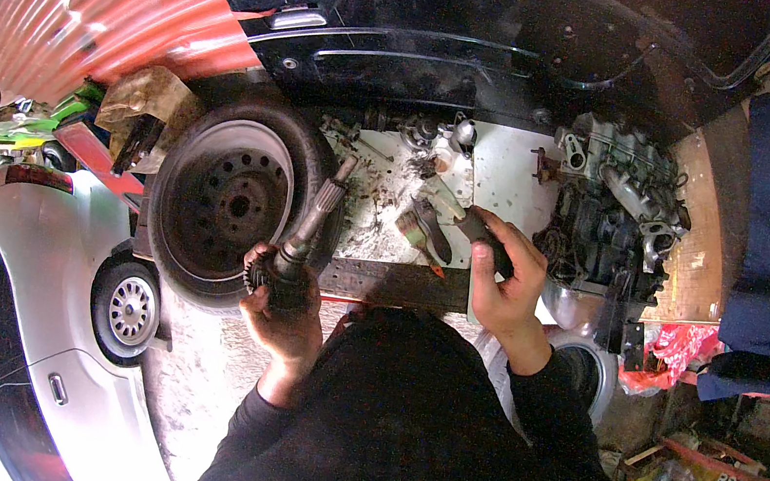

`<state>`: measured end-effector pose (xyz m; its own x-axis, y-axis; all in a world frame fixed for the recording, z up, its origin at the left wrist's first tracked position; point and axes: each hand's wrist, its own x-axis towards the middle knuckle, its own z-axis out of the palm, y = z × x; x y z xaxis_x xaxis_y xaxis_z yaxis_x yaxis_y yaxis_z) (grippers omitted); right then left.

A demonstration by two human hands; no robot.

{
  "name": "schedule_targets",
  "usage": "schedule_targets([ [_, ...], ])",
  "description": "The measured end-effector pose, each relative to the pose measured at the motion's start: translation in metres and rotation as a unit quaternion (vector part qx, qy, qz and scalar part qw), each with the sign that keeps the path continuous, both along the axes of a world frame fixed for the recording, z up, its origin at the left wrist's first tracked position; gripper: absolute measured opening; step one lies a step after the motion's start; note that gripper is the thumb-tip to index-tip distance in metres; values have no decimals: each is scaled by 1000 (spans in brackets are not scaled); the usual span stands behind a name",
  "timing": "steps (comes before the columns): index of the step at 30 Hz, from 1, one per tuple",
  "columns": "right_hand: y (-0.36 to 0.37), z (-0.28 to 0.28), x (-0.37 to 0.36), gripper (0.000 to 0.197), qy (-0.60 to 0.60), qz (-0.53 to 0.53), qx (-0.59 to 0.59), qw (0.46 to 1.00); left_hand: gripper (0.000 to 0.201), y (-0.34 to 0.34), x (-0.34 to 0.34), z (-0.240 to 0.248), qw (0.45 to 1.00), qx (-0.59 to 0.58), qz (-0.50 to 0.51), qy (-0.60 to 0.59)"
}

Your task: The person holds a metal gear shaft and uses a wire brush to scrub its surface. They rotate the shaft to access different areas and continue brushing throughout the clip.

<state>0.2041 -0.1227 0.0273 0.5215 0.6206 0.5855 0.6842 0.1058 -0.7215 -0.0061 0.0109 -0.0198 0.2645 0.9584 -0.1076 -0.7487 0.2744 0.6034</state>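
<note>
In my left hand [285, 310] is a dark, greasy gear shaft [312, 215], its toothed gear end in my fingers and its splined end pointing up and away. The fingers of my right hand [515, 283] are wrapped round the black handle of a tool with a flat pale end [445, 197]; whether it is a scraper or a brush I cannot tell. That end points left over the stained white worktop [517, 175]. Just below it lie a paintbrush [415, 233] with an orange-tipped handle and a dark elongated piece [434, 230]. Shaft and tool are apart.
A wheel with a tyre [226, 194] stands left of the worktop, close to my left hand. Metal parts [425, 133] lie along the back. An engine [621, 205] takes up the right side. Behind is a dark vehicle panel [432, 45]; a white car [58, 323] is at left.
</note>
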Motion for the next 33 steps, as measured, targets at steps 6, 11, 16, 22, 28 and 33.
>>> schedule_targets([
  [6, -10, 1, -14, 31, 154, 53, -75, 984, 55, 8, 0, -6, 998, 17, 5, -52],
  [11, -1, 20, -21, 34, 93, 100, -75, 988, 53, 9, 3, -2, 997, 67, 3, -39],
  [16, 7, 27, -18, 38, 48, 120, -80, 988, 51, 9, -3, 1, 994, 94, -24, -41],
  [22, 10, 26, -18, 37, 50, 124, -99, 986, 53, 8, -4, -3, 992, 106, -30, -54],
  [28, 12, 24, -16, 37, 48, 138, -111, 983, 53, 12, -3, -1, 989, 142, -18, -35],
  [33, 2, 28, -14, 35, 57, 142, -154, 976, 52, 14, -3, -3, 996, 83, 11, 14],
])
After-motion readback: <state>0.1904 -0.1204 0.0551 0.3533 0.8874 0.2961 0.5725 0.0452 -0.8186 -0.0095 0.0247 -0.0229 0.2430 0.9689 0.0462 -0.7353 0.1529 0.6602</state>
